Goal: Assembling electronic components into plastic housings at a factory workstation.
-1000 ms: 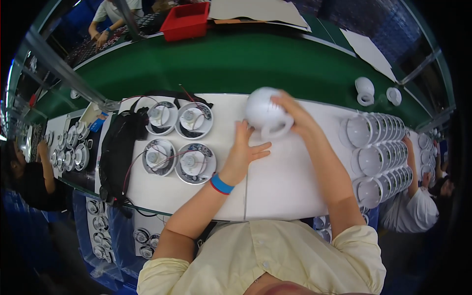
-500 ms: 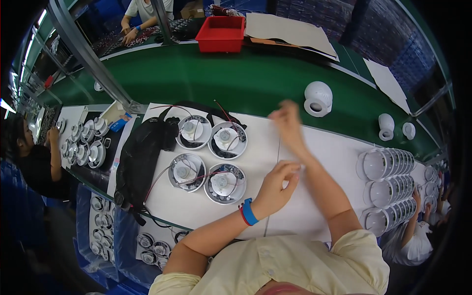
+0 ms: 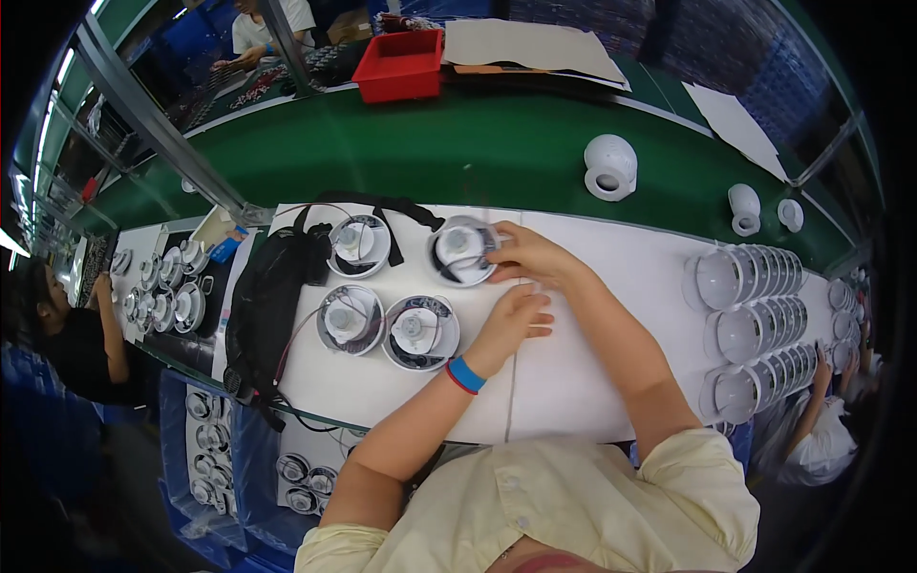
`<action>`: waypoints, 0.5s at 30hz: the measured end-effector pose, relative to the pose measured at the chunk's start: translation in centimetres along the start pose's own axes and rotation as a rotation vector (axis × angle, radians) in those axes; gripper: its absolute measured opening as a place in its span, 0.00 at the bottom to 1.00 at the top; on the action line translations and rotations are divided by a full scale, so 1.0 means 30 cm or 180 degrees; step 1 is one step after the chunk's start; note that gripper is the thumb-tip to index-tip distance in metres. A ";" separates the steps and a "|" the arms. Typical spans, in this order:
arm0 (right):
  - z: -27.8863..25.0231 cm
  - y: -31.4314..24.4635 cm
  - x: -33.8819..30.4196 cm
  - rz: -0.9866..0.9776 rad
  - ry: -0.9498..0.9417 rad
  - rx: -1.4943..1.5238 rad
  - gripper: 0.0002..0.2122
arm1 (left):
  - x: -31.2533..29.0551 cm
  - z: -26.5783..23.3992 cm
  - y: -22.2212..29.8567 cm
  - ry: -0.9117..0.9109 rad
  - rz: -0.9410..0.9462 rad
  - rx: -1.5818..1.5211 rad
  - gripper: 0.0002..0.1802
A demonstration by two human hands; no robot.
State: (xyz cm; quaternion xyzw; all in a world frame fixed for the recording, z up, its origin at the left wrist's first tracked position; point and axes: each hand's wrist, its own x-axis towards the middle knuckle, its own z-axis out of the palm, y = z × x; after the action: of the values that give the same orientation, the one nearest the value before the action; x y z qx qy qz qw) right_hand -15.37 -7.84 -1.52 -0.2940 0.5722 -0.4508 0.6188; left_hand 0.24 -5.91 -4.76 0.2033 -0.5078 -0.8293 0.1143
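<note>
White-rimmed, a round housing (image 3: 460, 250) is clamped at its right edge by the right hand (image 3: 528, 256); the left hand (image 3: 508, 328) hovers nearer, fingers parted.

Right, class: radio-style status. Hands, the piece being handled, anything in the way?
Right hand gripping round white unit by its right rim. Left hand nearby, fingers apart, no held item visible. Three similar units close by, leftward.

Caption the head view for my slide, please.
Right hand grips a round white unit near three similar ones, left hand close by.
</note>
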 end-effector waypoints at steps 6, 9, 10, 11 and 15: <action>-0.092 0.258 -0.296 -0.0696 0.1282 0.0408 0.32 | -0.082 0.098 -0.042 0.0826 -0.0125 -0.1458 0.32; -0.019 0.332 -0.437 -0.0605 0.0945 0.0232 0.33 | -0.111 0.161 -0.033 0.0784 -0.0081 -0.0552 0.30; 0.010 0.331 -0.478 -0.0657 0.1124 0.0200 0.29 | -0.115 0.157 -0.059 0.0664 0.0190 -0.0484 0.31; 0.035 0.323 -0.515 -0.0612 0.1155 0.0224 0.29 | -0.112 0.146 -0.083 0.0652 0.0134 -0.0499 0.31; 0.097 0.346 -0.564 -0.1490 0.2969 -0.1954 0.17 | -0.122 0.104 -0.103 0.0476 0.0502 0.0048 0.33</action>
State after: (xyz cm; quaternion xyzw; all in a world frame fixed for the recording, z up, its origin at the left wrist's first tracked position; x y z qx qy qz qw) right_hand -9.19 11.21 -2.65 -0.3485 0.8072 -0.4706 0.0740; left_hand 2.14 -0.55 -5.44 0.2249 -0.5186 -0.7963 0.2153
